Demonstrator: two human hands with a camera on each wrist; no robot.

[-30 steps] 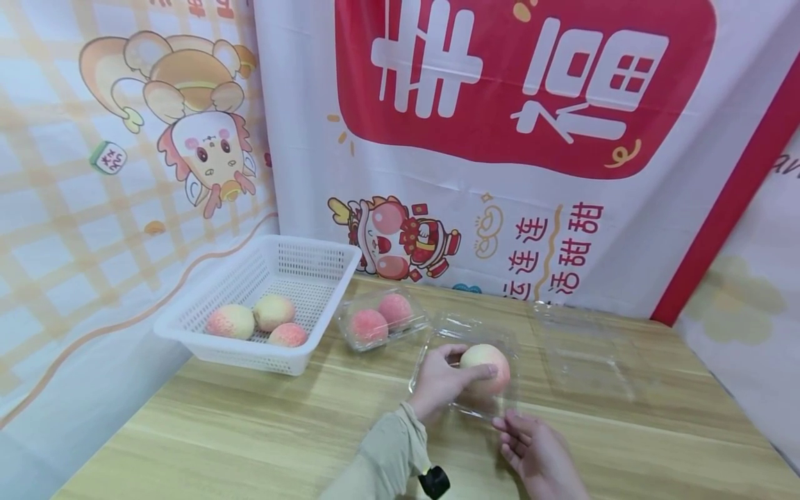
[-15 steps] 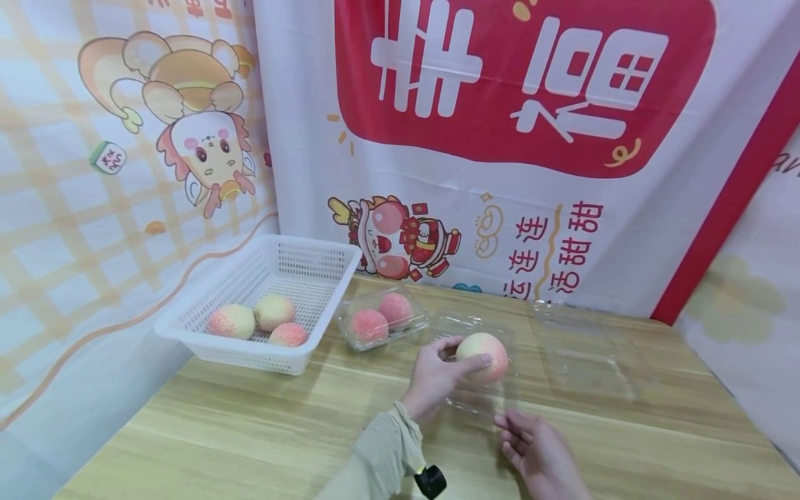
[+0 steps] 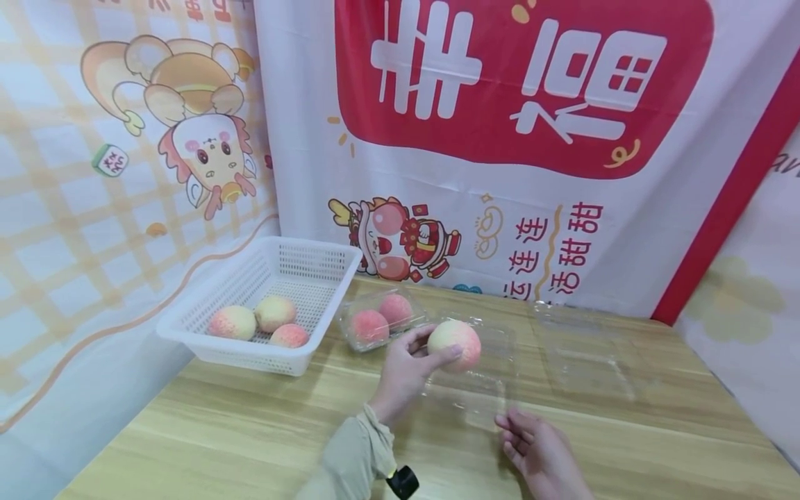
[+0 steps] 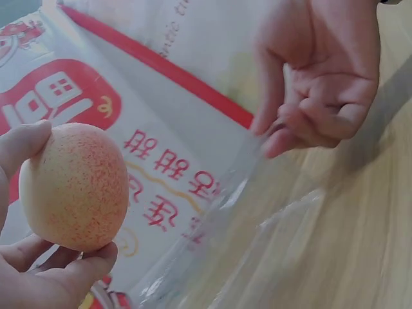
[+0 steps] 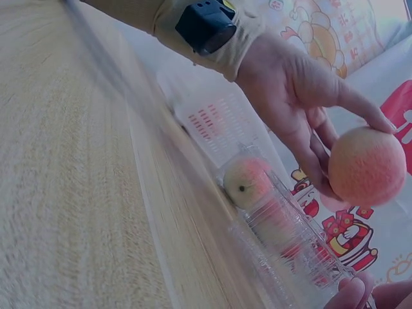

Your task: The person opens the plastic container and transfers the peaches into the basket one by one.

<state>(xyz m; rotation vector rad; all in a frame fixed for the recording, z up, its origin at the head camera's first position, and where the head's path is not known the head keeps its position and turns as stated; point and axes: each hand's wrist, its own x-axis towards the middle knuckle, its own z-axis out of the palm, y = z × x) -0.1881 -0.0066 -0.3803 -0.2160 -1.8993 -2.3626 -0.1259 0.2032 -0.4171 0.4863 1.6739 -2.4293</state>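
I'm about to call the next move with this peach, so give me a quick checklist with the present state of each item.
1. Left hand grips the peach firmly: ok, fingers and thumb wrap it.
2. Peach is off the table: ok, held in the air.
3. Right hand steadies the open clear container: ok, its fingertips touch the near edge.
4. Open clear container holds no fruit: ok.
5. Closed clear container beside the basket is full: ok, two peaches inside.
6. Lid hinge sound: cannot tell.
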